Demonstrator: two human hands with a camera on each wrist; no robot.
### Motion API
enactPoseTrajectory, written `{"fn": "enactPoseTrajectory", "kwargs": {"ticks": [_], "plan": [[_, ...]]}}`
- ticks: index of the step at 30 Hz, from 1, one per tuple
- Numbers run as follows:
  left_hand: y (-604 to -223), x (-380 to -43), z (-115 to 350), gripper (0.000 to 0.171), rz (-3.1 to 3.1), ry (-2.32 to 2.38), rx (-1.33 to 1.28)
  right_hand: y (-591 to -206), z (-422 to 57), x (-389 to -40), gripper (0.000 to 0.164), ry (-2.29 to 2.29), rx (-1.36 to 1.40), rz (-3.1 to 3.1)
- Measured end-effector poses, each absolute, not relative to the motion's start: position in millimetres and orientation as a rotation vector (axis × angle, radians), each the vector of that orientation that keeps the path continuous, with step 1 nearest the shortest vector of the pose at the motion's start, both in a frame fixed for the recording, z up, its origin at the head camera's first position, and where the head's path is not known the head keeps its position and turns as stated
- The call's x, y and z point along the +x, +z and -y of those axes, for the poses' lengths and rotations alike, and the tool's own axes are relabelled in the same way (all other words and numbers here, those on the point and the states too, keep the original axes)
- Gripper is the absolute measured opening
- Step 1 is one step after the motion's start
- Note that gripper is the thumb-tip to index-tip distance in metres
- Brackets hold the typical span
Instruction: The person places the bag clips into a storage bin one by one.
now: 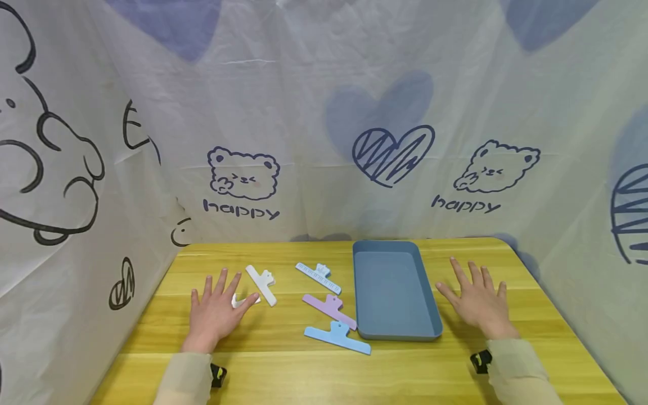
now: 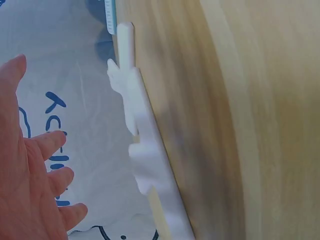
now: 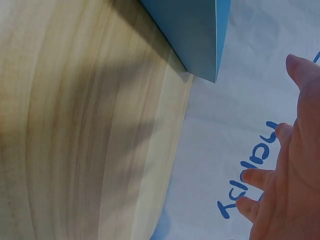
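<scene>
My left hand hovers palm down with fingers spread on the left side, holding nothing. Partly hidden beneath it lies a white bag clip; a second white bag clip is just to its right. In the left wrist view, both white clips lie on the wood past the palm. At the right, my right hand is spread beside the blue-grey tray, fingers straight and apart from it. A light blue ruler-marked clip, a purple clip and a plain blue clip lie between the hands.
The wooden table has rounded far corners. A white curtain printed with hearts and bears hangs behind it and along both sides. The tray's raised walls stand next to the purple and blue clips. Dark wrist straps show at the sleeves.
</scene>
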State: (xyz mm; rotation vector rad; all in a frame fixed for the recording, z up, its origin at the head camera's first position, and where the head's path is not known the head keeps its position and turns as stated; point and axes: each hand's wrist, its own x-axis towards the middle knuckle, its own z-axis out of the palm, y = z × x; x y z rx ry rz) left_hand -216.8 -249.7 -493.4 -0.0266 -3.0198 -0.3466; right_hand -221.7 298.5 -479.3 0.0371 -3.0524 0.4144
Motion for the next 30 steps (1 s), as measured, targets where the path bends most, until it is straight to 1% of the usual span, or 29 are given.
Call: {"fn": "enactPoseTrajectory", "kwargs": {"ticks": [8, 16, 20, 24, 30], "plan": [[-489, -213, 241, 0.084, 3.019, -0.37, -0.067, -481, -296, -223, 0.082, 0.437, 0.069, 3.041], [-486, -208, 228, 0.086, 3.005, -0.36, -0.119, -482, -291, -225, 0.08, 0.442, 0.096, 3.036], [-486, -206, 219, 0.087, 3.009, -0.373, -0.15, -483, -288, -226, 0.081, 0.509, 0.136, 3.017], [-487, -203, 210, 0.084, 3.011, -0.396, -0.178, -484, -285, -227, 0.08, 0.616, 0.162, 3.017], [-488, -200, 196, 0.082, 2.989, -0.429, -0.222, -487, -283, -232, 0.079, 0.754, 0.145, 3.015]]}}
